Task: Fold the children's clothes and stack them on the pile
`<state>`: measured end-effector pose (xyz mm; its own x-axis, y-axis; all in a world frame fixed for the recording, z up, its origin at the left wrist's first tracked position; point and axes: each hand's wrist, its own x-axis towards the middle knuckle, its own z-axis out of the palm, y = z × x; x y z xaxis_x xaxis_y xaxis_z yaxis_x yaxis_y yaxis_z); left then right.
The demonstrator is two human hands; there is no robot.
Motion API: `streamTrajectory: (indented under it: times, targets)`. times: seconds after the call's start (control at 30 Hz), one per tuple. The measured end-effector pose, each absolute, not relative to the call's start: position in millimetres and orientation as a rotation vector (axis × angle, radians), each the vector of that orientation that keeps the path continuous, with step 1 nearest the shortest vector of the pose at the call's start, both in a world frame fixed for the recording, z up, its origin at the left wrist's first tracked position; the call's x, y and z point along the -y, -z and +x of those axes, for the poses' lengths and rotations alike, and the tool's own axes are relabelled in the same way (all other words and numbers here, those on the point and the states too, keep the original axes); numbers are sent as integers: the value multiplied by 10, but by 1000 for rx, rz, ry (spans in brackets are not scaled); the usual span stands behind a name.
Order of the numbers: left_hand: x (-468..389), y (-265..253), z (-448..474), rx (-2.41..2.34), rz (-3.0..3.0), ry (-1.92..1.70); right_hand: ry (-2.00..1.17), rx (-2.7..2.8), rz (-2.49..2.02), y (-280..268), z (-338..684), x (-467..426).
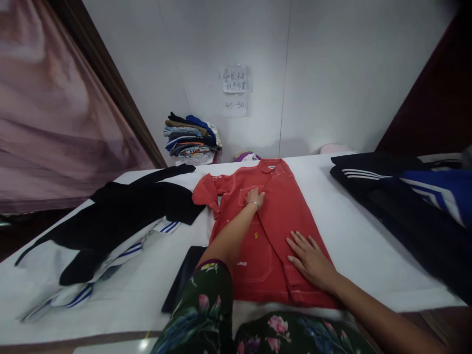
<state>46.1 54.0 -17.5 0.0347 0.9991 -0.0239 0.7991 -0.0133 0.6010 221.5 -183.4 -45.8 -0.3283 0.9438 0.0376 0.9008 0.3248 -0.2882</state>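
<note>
A red jacket (298, 206) with a collar, white stitching and small yellow marks lies spread on the white table. Its right side is folded inward over the front, and the left sleeve (206, 191) sticks out, bunched. My left hand (255, 196) rests on the chest near the pocket, fingers slightly bent and thumb apart. Lower down, my right hand (311, 259) lies flat on the folded right side with its fingers spread. A dark flat object (182, 280), partly behind my left arm, sits beside the jacket's lower left.
Black and white clothes (121, 211) lie loosely on the left of the table (147, 314). Dark and blue striped garments (398, 196) cover the right. A folded clothes stack (191, 140) stands at the back by the wall, below paper signs (236, 88).
</note>
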Motion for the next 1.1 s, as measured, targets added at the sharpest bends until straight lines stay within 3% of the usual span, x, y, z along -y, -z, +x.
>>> streamTrajectory:
  times: [0.27, 0.6, 0.8, 0.9, 1.1]
  targets:
    - [-828, 218, 655, -1943, 1949, -377, -353, 2363, -1696, 405, 2150, 1840]
    - [-784, 214, 691, -1973, 2094, -409, -683, 2307, -1606, 240, 2290, 1748]
    - [-491, 348, 1002, -1605, 2496, -262, -379, 2128, -1722, 32, 2427, 911]
    - [-421, 430, 1075, -1580, 2505, -119, -302, 2072, -1842, -3, 2420, 311]
    - [-436, 484, 1039, -1578, 2537, -173, -235, 1998, -2012, 99, 2469, -660]
